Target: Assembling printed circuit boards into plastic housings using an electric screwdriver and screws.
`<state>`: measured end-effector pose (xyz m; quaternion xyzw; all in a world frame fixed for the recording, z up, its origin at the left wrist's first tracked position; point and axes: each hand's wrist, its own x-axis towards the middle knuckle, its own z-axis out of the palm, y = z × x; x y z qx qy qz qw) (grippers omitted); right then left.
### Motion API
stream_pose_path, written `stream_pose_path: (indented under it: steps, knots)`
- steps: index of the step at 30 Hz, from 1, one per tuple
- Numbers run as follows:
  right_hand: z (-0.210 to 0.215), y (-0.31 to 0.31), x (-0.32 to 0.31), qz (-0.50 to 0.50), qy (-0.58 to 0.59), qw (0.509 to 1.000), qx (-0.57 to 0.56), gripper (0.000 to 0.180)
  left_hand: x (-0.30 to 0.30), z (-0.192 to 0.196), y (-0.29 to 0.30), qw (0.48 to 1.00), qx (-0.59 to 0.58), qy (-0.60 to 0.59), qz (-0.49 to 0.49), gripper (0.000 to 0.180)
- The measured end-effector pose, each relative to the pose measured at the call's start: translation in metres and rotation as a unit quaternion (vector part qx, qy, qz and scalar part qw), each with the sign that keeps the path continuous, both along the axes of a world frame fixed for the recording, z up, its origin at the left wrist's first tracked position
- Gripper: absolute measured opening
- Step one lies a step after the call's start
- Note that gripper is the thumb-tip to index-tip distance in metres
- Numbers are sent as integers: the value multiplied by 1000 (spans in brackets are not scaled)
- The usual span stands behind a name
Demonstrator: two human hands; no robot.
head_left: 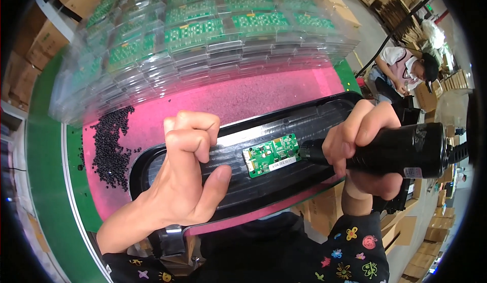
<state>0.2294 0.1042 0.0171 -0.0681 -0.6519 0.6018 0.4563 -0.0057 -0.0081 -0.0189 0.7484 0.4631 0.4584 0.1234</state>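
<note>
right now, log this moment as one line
right hand: holding black cylindrical handheld tool; left hand: half-open over black plastic tray; green rectangular circuit board: inside tray

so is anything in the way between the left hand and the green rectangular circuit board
Nothing visible: only the floor of the black plastic tray shows between the left hand and the green rectangular circuit board. The black cylindrical handheld tool in the right hand is at the board's right end.
</note>
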Motion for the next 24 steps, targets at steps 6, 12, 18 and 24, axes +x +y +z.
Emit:
stream_pose_path:
  steps: [6,12,18,24]
  knots:
    - [23,15,0,-66,86,961,-254,35,0,3,-2,1000,11,3,15,39]
    - [12,62,-8,-120,93,890,-429,17,-8,21,-3,994,12,36,102,38]
    - [17,5,22,-183,56,940,-284,39,-46,20,-9,914,-217,320,125,27]
    - [50,2,101,-409,70,909,50,46,-46,12,-20,937,-149,292,123,16]
